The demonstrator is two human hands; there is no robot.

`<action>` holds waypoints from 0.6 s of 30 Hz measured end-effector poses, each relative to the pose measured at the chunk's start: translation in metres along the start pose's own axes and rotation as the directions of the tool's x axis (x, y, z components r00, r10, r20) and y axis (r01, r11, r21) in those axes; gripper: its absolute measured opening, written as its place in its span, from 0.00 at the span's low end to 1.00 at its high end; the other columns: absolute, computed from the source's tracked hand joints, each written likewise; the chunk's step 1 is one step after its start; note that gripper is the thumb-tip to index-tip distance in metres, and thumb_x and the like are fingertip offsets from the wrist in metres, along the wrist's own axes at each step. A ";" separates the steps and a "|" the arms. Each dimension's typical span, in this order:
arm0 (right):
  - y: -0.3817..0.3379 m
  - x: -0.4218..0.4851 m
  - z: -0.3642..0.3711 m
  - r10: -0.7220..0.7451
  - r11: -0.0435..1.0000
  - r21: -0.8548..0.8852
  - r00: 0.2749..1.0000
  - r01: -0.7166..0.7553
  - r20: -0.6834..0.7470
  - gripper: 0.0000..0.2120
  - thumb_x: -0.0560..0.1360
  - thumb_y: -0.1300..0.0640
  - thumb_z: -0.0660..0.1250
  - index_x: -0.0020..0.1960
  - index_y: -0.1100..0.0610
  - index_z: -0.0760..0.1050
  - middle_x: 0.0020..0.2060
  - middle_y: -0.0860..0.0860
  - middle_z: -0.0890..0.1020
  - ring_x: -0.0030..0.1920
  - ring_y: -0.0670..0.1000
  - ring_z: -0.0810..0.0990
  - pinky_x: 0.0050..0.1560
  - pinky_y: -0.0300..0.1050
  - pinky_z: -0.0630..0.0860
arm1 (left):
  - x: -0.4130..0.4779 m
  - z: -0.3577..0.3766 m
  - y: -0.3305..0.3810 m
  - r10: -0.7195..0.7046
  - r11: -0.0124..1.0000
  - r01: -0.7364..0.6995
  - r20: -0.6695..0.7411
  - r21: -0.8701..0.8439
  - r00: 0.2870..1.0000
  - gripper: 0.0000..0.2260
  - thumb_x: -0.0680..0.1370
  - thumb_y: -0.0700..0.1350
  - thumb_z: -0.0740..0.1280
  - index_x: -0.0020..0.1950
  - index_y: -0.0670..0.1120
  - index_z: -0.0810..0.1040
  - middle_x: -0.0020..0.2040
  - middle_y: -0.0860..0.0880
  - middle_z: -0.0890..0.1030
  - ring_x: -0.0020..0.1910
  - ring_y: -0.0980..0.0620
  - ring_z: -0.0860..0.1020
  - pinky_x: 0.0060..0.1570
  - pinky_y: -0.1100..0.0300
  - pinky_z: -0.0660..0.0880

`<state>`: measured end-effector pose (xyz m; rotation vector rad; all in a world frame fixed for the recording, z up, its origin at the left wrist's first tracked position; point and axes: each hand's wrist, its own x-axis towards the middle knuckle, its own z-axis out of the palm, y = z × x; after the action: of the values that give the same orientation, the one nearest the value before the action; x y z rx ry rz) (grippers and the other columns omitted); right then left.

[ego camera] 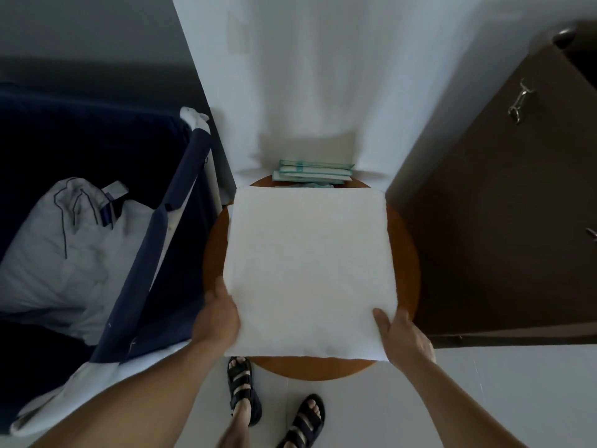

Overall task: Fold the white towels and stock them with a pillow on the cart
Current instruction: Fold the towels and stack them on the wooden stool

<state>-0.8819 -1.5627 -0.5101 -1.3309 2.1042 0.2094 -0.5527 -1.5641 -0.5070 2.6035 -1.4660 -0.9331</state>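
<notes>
1. Towel (pixel 307 270), white and already folded to a neat square, lies flat over the round wooden table (pixel 407 253), covering most of the top. I read the step in hand as lifting it off and carrying it to the cart.
2. My left hand (pixel 219 315) holds the near left corner, thumb on top and the other fingers tucked under the fold, so I cannot tell how they lie. My right hand (pixel 399 334) holds the near right corner the same way, thumb along the top edge, fingers hidden below.
3. To do this well I would slide both hands further under, so the layers rest on my palms and do not hang from two pinched corners, which would likely let the far edge sag and the fold open.
4. Lift level, both sides together. The stack of teal-edged packets (pixel 311 172) sits just beyond the far edge, so I would draw the towel towards me and avoid dragging it forward.
5. The cart (pixel 181 202) with its dark blue fabric stands to my left, with a white pillow (pixel 64 253) lying inside. I would swing left, clear the blue rail, and lay the towel down flat beside the pillow.
</notes>
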 end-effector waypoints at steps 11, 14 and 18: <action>-0.120 -0.040 -0.057 -0.488 0.834 -0.373 0.859 0.406 -0.155 0.34 0.80 0.33 0.43 0.81 0.50 0.48 0.81 0.52 0.50 0.80 0.57 0.45 0.77 0.60 0.50 | -0.015 -0.096 0.036 0.422 0.776 -0.367 0.009 0.513 0.906 0.33 0.81 0.58 0.53 0.80 0.49 0.42 0.81 0.47 0.41 0.79 0.44 0.40 0.76 0.43 0.47; -0.177 -0.059 -0.066 -0.584 0.784 -0.347 0.801 0.515 -0.133 0.33 0.81 0.34 0.43 0.81 0.50 0.49 0.81 0.51 0.50 0.80 0.56 0.44 0.78 0.59 0.49 | -0.016 -0.141 0.035 0.458 0.814 -0.375 -0.095 0.443 0.884 0.32 0.81 0.57 0.55 0.80 0.49 0.47 0.81 0.47 0.45 0.79 0.44 0.42 0.77 0.44 0.47; -0.260 -0.092 -0.070 -0.681 0.712 -0.343 0.721 0.612 -0.128 0.33 0.81 0.34 0.44 0.80 0.50 0.51 0.81 0.52 0.51 0.80 0.56 0.46 0.78 0.57 0.53 | -0.004 -0.197 -0.003 0.393 0.896 -0.310 -0.239 0.319 0.888 0.31 0.81 0.57 0.58 0.80 0.50 0.51 0.81 0.49 0.48 0.80 0.46 0.44 0.77 0.47 0.49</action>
<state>-0.6617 -1.6483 -0.3508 -2.2975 1.6749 0.0312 -0.4533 -1.6123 -0.3442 2.3629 -1.9976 -0.2997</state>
